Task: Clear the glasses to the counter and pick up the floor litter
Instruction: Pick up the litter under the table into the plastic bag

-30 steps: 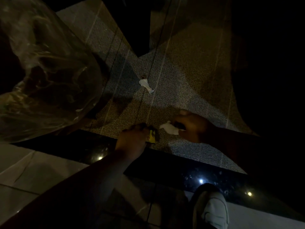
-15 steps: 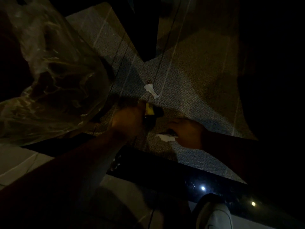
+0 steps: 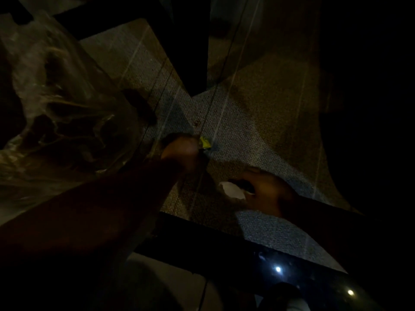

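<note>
In the dim light, my left hand [image 3: 179,151] is closed low over the patterned carpet [image 3: 258,135], with a yellow scrap of litter [image 3: 204,142] sticking out of its fingers. My right hand [image 3: 266,190] is just to the right and nearer to me, pinching a crumpled white piece of paper [image 3: 232,189] right above the carpet. A clear plastic bag [image 3: 56,108] with dark litter inside hangs at the left, beside my left forearm. No glasses are in view.
A glossy black strip [image 3: 258,250] borders the carpet's near edge, with pale floor tiles [image 3: 157,277] on my side of it. My shoe [image 3: 292,304] shows at the bottom. Dark furniture [image 3: 190,41] stands over the carpet's far part and at the right.
My left hand has moved forward with the yellow scrap to the spot where a second white scrap lay, which is now hidden. My right hand has kept the white paper.
</note>
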